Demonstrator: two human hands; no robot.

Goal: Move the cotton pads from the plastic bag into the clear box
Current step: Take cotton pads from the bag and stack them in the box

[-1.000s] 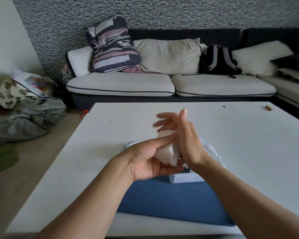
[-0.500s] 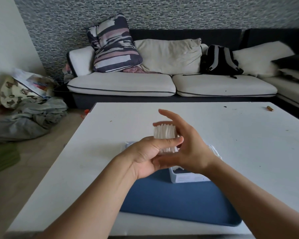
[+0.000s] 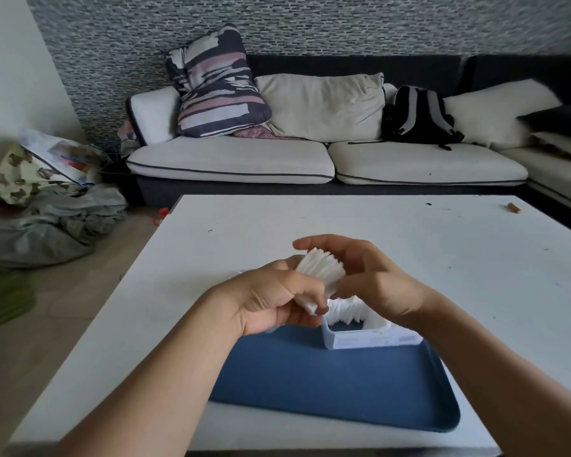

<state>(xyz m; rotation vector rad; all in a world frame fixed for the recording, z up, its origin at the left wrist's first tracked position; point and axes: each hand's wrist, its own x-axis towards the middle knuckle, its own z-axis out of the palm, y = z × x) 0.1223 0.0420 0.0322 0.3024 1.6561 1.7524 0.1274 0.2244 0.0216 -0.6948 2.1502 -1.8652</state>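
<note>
Both my left hand (image 3: 271,301) and right hand (image 3: 370,282) grip a fanned cotton pad stack (image 3: 320,270), hiding its base. Behind my wrists, the clear box (image 3: 360,339) is half covered on the blue tray (image 3: 327,384), white surface (image 3: 409,232) before a sofa (image 3: 277,159).

Pad stack (image 3: 320,270) tilted left since before; left hand (image 3: 271,300) now curls tighter round it, right hand (image 3: 373,285) cupping over top.

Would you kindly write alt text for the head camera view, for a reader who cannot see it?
Two bare hands, the left hand and the right hand, hold a fanned stack of white cotton pads above a clear box that already has pads in it. The box stands on a blue tray on a white table, with a sofa behind.
</note>
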